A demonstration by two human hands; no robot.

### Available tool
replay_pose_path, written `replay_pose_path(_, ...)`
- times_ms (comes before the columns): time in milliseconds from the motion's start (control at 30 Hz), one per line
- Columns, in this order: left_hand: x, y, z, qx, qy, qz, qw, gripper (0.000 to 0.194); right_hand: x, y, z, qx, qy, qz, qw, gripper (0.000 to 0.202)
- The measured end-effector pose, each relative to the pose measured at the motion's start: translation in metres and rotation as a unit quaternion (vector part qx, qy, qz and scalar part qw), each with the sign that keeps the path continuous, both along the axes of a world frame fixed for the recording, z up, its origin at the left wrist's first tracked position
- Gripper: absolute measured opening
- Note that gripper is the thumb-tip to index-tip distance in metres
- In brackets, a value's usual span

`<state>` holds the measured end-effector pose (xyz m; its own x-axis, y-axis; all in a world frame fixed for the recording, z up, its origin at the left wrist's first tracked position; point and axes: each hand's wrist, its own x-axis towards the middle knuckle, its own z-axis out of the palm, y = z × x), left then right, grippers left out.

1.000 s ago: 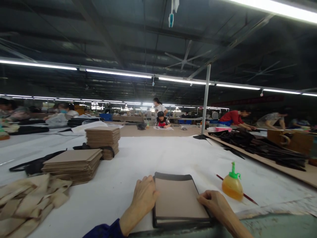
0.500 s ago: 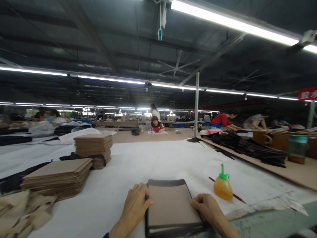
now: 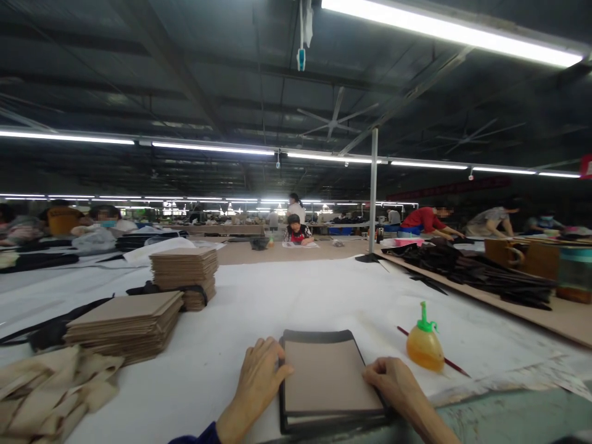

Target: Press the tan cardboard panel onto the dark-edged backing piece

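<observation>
At the far left I am seeing a heap of loose tan pieces (image 3: pixel 50 385) lying on the white table cover (image 3: pixel 296 296), with a low stack of brown boards (image 3: pixel 126 324) just behind it and a taller stack of boards (image 3: pixel 185 274) farther back. Moving in, my left hand (image 3: pixel 259 379) is resting against the left edge of the dark-edged panel with its tan board (image 3: pixel 326 379), fingers curled loosely along that edge rather than spread. The panel is lying flat at the near edge of the table, directly between my two hands. My right hand (image 3: pixel 393 382) is pressing on the panel's right edge, fingers bent under (whether they are pinching the edge I cannot tell). Just beyond it an amber squeeze bottle with a green nozzle (image 3: pixel 424 345) is standing upright, touching a thin red stick (image 3: pixel 456 367) lying behind it.
</observation>
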<state>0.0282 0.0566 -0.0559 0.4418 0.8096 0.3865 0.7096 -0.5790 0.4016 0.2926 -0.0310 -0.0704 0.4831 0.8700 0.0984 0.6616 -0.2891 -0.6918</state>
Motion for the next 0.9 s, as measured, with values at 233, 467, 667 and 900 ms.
replay_pose_path(233,-0.001,0.000,-0.002,0.016,0.000,-0.003,1.000,0.009,-0.002,-0.002,0.005,-0.006,0.001,0.009,1.000,0.018)
replay_pose_path(467,-0.002,0.003,0.002,0.032,0.009,-0.115,0.993,0.027,-0.003,-0.003,0.005,0.003,0.008,0.003,1.000,0.017)
replay_pose_path(667,0.007,0.010,0.017,0.038,0.173,-0.313,0.933,0.073,-0.007,-0.006,0.009,0.009,0.008,-0.016,1.000,0.017)
replay_pose_path(900,0.011,0.006,0.027,0.076,0.230,-0.362,0.900,0.081,-0.006,-0.005,0.010,0.007,0.002,-0.018,1.000,0.016)
